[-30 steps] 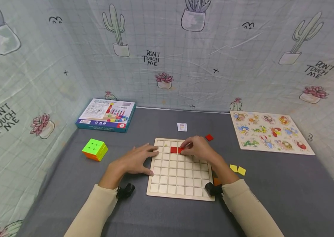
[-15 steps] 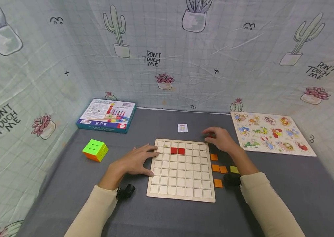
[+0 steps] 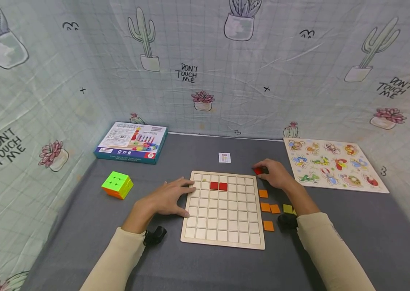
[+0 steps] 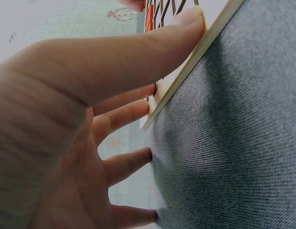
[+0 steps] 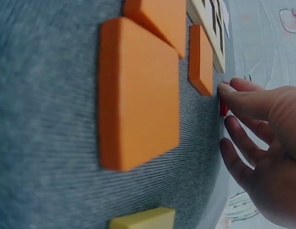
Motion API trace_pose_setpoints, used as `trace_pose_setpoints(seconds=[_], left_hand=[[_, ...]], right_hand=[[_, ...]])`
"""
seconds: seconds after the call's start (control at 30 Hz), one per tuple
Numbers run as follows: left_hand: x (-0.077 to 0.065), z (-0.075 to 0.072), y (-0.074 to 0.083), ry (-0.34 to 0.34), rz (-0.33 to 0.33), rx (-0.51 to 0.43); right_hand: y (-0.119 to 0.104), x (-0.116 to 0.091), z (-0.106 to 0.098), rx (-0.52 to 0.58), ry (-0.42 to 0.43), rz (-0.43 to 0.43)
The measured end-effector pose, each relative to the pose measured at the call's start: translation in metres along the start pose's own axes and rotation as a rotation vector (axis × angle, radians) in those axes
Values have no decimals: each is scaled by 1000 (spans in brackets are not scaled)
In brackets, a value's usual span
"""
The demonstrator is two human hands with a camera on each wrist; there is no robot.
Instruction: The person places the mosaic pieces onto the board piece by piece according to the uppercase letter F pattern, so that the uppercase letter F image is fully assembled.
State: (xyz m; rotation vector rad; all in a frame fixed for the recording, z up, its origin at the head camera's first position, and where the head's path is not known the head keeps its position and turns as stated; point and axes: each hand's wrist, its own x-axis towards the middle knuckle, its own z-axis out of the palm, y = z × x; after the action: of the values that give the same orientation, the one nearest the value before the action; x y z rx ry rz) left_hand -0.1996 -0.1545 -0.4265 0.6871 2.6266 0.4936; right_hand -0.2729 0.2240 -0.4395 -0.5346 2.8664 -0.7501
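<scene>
A wooden grid board (image 3: 223, 238) lies on the grey cloth, with two red square tiles (image 3: 223, 186) side by side in its second row. My left hand (image 3: 168, 198) rests spread at the board's left edge. Its thumb (image 4: 186, 24) presses on the rim, and two fingertips touch the far corner in the left wrist view. Beyond the board's right back corner, my right hand (image 3: 275, 173) pinches a third red tile (image 3: 258, 171) between thumb and fingers. The right wrist view shows this red tile (image 5: 224, 107) edge-on at the thumb tip, partly hidden.
Several orange tiles (image 3: 268, 225) lie along the board's right side, with yellow tiles (image 3: 287, 209) near the right wrist. A printed card (image 3: 224, 157) lies behind the board. A puzzle cube (image 3: 117, 184) and a box (image 3: 132, 141) are left; an insect picture board (image 3: 335, 165) is right.
My right hand has left the red tile on the board and moved right to the loose red tile, which it now pinches. The left hand stays at the board's edge.
</scene>
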Motion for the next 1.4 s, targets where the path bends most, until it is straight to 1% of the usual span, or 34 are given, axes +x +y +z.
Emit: trace_pose_setpoints(seconds=[0.27, 0.43, 0.57, 0.67, 0.87, 1.13, 1.33, 1.4], left_hand=[[2, 2, -1, 3, 7, 3], [2, 5, -2, 1, 5, 9], [1, 8, -2, -2, 0, 5], [1, 10, -3, 1, -3, -4], [1, 9, -3, 10, 2, -8], [1, 8, -5, -1, -4, -14], [1, 6, -6, 17, 9, -20], [1, 5, -6, 23, 14, -23]], right_hand=[[4, -5, 5, 53, 38, 60], [-1, -10, 8, 93, 81, 70], [-7, -13, 12, 128, 95, 81], [-12, -15, 15, 136, 91, 78], [-26, -16, 18, 186, 74, 32], [-40, -19, 27, 229, 43, 44], [-53, -21, 29, 295, 17, 25], [-56, -20, 30, 302, 9, 21]])
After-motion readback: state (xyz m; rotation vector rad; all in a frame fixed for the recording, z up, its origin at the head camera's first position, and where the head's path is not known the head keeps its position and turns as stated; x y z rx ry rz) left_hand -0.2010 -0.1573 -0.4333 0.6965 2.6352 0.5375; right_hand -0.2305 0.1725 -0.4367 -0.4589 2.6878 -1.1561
